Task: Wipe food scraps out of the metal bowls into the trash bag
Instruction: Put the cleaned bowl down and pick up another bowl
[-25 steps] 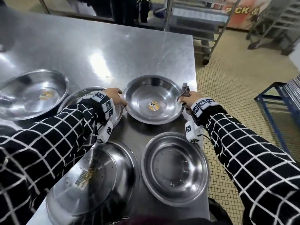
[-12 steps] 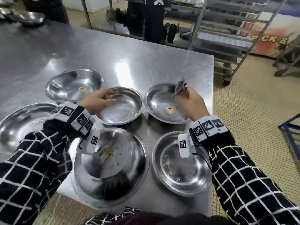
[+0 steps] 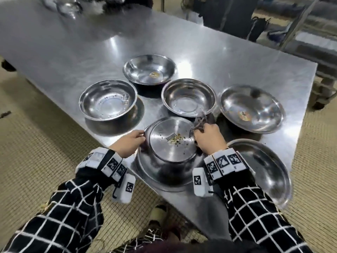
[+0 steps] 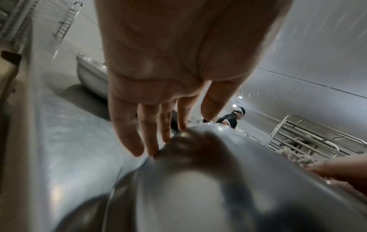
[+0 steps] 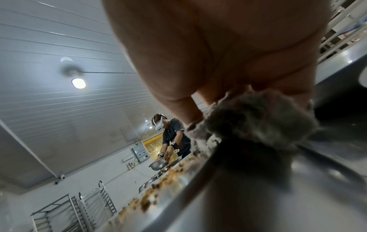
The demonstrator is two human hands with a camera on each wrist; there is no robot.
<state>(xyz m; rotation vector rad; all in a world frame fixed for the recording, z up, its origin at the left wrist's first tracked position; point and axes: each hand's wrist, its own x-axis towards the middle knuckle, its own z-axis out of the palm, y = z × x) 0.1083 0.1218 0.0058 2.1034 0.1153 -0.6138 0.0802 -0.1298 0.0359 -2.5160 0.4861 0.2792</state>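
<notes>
A metal bowl (image 3: 171, 154) with brown food scraps (image 3: 175, 140) and a barcode sticker stands tilted at the table's near edge. My left hand (image 3: 131, 141) holds its left rim, fingers against the outer wall (image 4: 218, 172) and thumb over the edge. My right hand (image 3: 207, 137) grips a bunched grey cloth (image 3: 200, 122) at the bowl's right rim. In the right wrist view the cloth (image 5: 258, 119) sits against the rim beside the scraps (image 5: 158, 185). No trash bag shows in any view.
Several other metal bowls ring the tilted one on the steel table (image 3: 73, 52): left (image 3: 107, 99), far (image 3: 149, 69), middle (image 3: 188, 97), right (image 3: 251, 108), near right (image 3: 260, 170). My shoe (image 3: 158, 212) is under the edge. Another person (image 5: 172, 131) works far off.
Both hands have come back from the farther bowls to the near bowl with scraps. The left hand has taken its rim and tilted it; the cloth has moved to its right rim.
</notes>
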